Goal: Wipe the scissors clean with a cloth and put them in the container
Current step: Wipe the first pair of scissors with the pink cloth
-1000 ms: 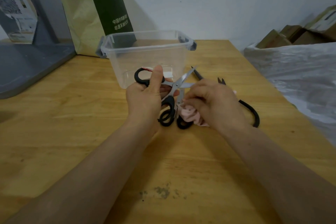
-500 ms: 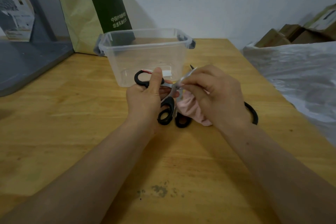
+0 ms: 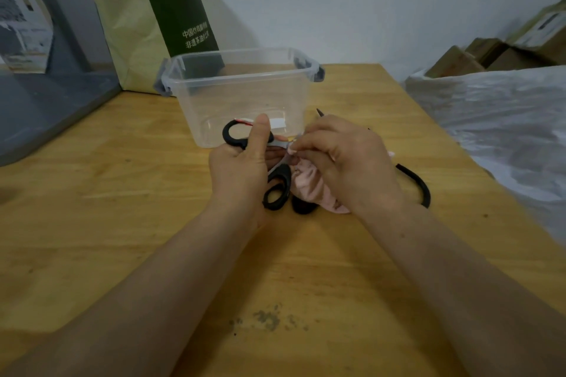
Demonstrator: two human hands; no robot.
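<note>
My left hand (image 3: 242, 168) grips a pair of black-handled scissors (image 3: 277, 185) by the handles, thumb lying across the upper loop. Pinching a pink cloth (image 3: 312, 187), my right hand (image 3: 346, 162) presses it around the blades close to the pivot, so the blades are mostly hidden. A clear plastic container (image 3: 242, 92) with grey latches stands open just behind both hands. More black-handled scissors (image 3: 418, 185) lie on the wooden table (image 3: 122, 193) under and to the right of my right hand, with a dark tip showing above it.
A green and tan paper bag (image 3: 153, 24) leans on the wall behind the container. A grey shelf (image 3: 39, 107) borders the table's left side. White plastic sheeting (image 3: 496, 119) and cardboard boxes (image 3: 490, 55) lie past the right edge.
My right hand with the cloth has slid along the blades toward the pivot, closer to my left hand. The left hand keeps its hold on the handles.
</note>
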